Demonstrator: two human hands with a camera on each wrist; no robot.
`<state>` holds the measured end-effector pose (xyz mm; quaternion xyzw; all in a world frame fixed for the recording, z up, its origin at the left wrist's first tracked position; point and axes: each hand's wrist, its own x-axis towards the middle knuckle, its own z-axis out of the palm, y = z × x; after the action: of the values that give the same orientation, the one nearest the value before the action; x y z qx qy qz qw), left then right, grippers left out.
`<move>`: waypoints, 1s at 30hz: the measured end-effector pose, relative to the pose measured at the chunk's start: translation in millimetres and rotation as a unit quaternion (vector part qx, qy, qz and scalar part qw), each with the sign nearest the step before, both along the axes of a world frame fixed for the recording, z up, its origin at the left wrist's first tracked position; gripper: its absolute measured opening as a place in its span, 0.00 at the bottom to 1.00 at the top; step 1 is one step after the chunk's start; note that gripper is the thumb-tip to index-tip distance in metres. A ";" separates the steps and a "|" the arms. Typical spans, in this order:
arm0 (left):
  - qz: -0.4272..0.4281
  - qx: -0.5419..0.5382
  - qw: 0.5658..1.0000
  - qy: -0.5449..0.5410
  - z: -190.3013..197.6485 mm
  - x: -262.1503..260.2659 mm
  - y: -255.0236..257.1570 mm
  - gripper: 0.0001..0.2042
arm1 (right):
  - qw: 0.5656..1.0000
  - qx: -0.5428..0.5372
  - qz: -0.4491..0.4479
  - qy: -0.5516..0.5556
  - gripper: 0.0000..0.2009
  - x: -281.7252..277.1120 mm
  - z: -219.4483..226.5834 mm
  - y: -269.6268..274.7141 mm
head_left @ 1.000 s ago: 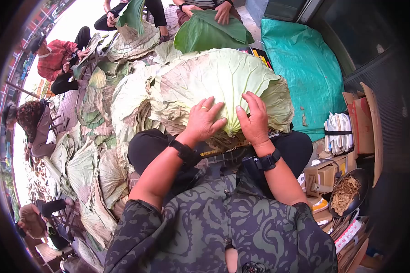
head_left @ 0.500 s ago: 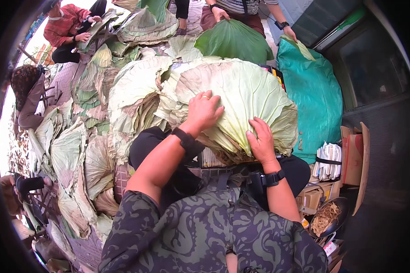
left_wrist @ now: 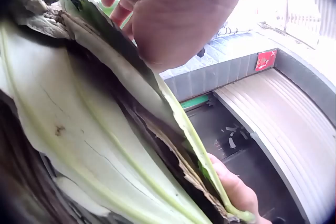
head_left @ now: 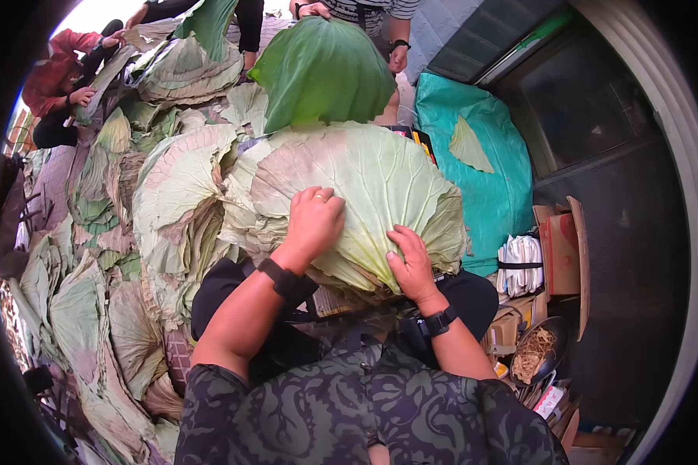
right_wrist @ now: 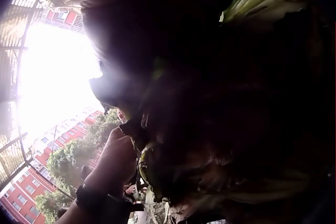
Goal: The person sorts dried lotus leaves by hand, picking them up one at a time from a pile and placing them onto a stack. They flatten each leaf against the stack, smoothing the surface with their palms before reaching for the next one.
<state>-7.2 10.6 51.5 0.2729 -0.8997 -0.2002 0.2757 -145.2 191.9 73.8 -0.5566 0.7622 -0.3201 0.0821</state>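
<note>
A broad, pale green and brownish dried leaf (head_left: 376, 174) tops a thick stack of similar leaves across the person's lap. The left hand (head_left: 316, 221) rests on the leaf's left part with bent fingers; its fingertips are hard to make out in the head view. Near the stem end, the right hand (head_left: 412, 263) lies on the leaf, fingers extended and thumb apart. In the left wrist view, the left hand (left_wrist: 176, 16) is over layered leaf edges (left_wrist: 92, 124), with part of the right hand (left_wrist: 236, 187) beyond. The right wrist view is mostly dark.
Dried leaves (head_left: 77, 310) cover the ground at left. Across the stack, another person holds a large green leaf (head_left: 326, 74). At right are a teal sheet (head_left: 485, 205), bundled papers (head_left: 520, 263), cardboard (head_left: 562, 248) and a dark pan (head_left: 535, 353) of brown scraps.
The left hand's fingers have drawn closer together, while the right hand stays near the stem end. The other person's green leaf is now raised, and a pale leaf piece lies on the teal sheet.
</note>
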 end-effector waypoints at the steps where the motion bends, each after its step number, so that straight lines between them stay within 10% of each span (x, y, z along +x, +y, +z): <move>1: -0.018 0.008 1.000 0.000 1.4 -0.5 0.9 0.11 | 1.000 -0.004 0.003 -0.005 0.19 0.5 -0.3 -0.2; 30: -0.106 0.048 0.993 -0.024 8.8 18.7 -1.8 0.11 | 0.999 0.020 0.048 0.001 0.19 -10.7 64.9 -87.5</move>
<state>11.6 8.8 60.3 0.1934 -0.9194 -0.2644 0.2174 -155.8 104.4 138.6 -0.5908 0.7410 -0.3004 0.1077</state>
